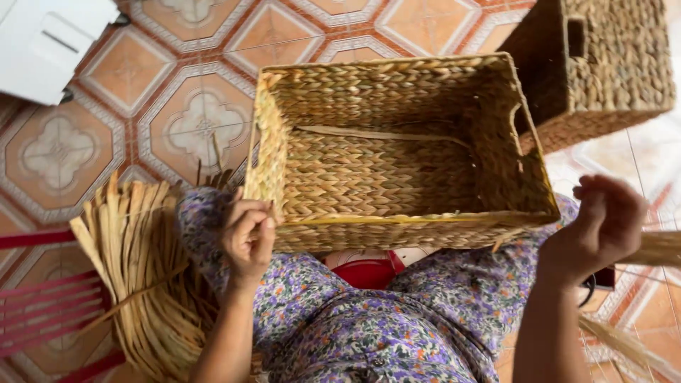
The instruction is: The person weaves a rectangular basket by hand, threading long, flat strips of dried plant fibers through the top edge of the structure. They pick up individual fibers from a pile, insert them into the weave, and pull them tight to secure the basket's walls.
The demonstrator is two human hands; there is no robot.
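Observation:
A rectangular woven straw basket (pixel 397 74) rests on my lap, its opening facing up, over my purple flowered dress (pixel 369 319). My left hand (pixel 248 237) pinches the basket's near left corner at the rim, fingers closed on the weave. My right hand (pixel 603 223) is raised beside the near right corner with fingers curled, holding dried straw strands (pixel 660 248) that trail off to the right.
A bundle of dried straw strips (pixel 142 269) lies at my left over a red plastic stool (pixel 35 312). A second woven basket (pixel 603 64) stands at upper right. A white object (pixel 50 42) sits at upper left on the patterned tile floor (pixel 191 120).

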